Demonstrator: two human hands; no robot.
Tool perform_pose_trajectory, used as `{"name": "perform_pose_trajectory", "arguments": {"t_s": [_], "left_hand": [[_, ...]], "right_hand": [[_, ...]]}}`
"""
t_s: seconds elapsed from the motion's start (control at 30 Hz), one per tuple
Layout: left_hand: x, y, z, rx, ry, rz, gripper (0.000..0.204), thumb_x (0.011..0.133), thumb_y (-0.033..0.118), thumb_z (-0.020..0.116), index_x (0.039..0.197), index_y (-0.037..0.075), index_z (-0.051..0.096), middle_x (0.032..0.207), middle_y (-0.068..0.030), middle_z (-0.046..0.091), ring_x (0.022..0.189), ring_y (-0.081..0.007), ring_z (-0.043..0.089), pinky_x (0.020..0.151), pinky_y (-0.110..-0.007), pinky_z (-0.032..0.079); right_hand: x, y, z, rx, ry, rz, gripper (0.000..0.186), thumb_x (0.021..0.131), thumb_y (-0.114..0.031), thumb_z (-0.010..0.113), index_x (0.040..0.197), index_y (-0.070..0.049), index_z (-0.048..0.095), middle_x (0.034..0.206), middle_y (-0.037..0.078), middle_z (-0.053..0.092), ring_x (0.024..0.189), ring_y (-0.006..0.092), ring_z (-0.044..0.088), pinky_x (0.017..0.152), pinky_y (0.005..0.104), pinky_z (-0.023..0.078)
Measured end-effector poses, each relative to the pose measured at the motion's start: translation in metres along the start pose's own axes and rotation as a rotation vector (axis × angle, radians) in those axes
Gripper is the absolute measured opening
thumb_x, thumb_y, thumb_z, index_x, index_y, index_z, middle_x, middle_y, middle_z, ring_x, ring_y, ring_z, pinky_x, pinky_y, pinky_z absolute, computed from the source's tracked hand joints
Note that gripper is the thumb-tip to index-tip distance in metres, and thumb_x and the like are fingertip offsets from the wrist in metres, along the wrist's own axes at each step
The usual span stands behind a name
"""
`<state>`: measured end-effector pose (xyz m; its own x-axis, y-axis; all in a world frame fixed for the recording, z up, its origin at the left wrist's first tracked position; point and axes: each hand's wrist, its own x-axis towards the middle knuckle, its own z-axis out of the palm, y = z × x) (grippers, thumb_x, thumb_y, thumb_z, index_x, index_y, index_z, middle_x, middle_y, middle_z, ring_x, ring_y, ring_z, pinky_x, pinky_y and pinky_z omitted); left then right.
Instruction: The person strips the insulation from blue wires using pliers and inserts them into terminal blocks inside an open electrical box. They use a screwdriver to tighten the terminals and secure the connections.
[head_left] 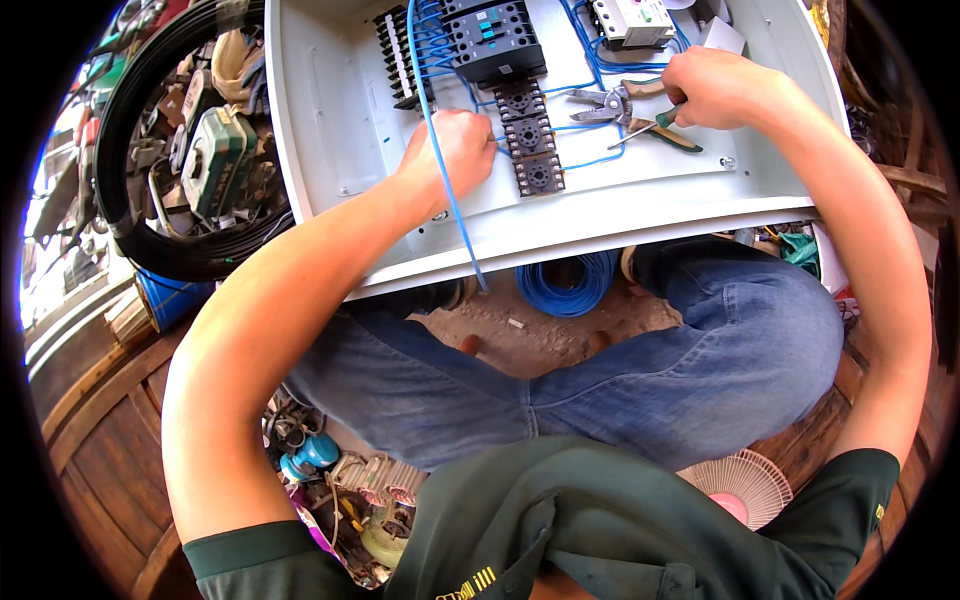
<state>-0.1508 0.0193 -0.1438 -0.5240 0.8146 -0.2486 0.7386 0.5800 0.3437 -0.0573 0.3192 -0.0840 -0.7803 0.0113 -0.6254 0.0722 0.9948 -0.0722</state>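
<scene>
A light grey metal electrical enclosure [335, 130] lies open before me. My left hand [452, 150] is closed beside a column of black relay sockets [533, 140]; whatever its fingertips hold is hidden. A long blue wire [455, 205] passes across that hand and hangs over the near rim. My right hand [715, 88] grips a screwdriver [668, 117] by its green handle, its shaft pointing left toward the sockets. Just beneath it rest wire-stripping pliers [610, 105] with open jaws. Above my left hand are a black contactor [493, 42] and a terminal block [398, 60] with several blue wires.
A white breaker-like device [633, 22] sits at the back. Below the near rim, a blue wire coil [567, 285] lies on the ground between my legs. A black cable coil [115, 150] and tool clutter stand left. Near my right leg is a round fan grille [745, 485].
</scene>
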Motion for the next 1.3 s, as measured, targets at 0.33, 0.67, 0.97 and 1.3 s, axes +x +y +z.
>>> {"name": "perform_pose_trajectory", "arguments": {"t_s": [0.33,0.67,0.97,1.3], "left_hand": [[-0.002,-0.021,-0.042,-0.077,-0.121,-0.229,0.017,0.082,0.011,0.068,0.092,-0.003,0.069,0.083,-0.0185,0.070,0.082,-0.0339,0.071,0.073,-0.041,0.056],[0.027,-0.006,-0.038,-0.432,-0.326,-0.695,0.011,0.075,-0.003,0.058,0.069,-0.001,0.068,0.066,-0.0142,0.066,0.053,-0.0256,0.064,0.048,-0.038,0.050],[0.021,-0.011,-0.013,-0.884,-0.110,-0.853,0.013,0.084,0.003,0.066,0.072,-0.002,0.065,0.069,-0.0109,0.067,0.055,-0.0185,0.065,0.048,-0.033,0.050],[0.022,-0.014,-0.006,-0.862,-0.139,-0.809,0.005,0.082,0.000,0.068,0.086,-0.002,0.065,0.077,-0.0109,0.066,0.062,-0.0181,0.064,0.056,-0.031,0.054]], "right_hand": [[-0.001,-0.001,0.000,-0.059,-0.038,0.006,0.023,0.079,-0.015,0.078,0.094,0.000,0.070,0.090,0.018,0.072,0.091,0.0353,0.068,0.081,0.0441,0.053],[-0.006,-0.006,0.001,-0.166,-0.087,-0.021,0.021,0.078,-0.020,0.076,0.091,-0.003,0.072,0.088,0.017,0.072,0.090,0.0358,0.068,0.084,0.0454,0.053],[-0.002,-0.009,0.000,-0.176,-0.126,0.001,0.022,0.081,-0.022,0.077,0.096,-0.006,0.073,0.095,0.016,0.073,0.096,0.0337,0.069,0.087,0.0435,0.054],[-0.005,-0.017,-0.030,0.047,0.086,-0.086,0.023,0.084,-0.020,0.072,0.098,-0.002,0.071,0.091,0.016,0.071,0.086,0.0325,0.068,0.082,0.0415,0.053]]}}
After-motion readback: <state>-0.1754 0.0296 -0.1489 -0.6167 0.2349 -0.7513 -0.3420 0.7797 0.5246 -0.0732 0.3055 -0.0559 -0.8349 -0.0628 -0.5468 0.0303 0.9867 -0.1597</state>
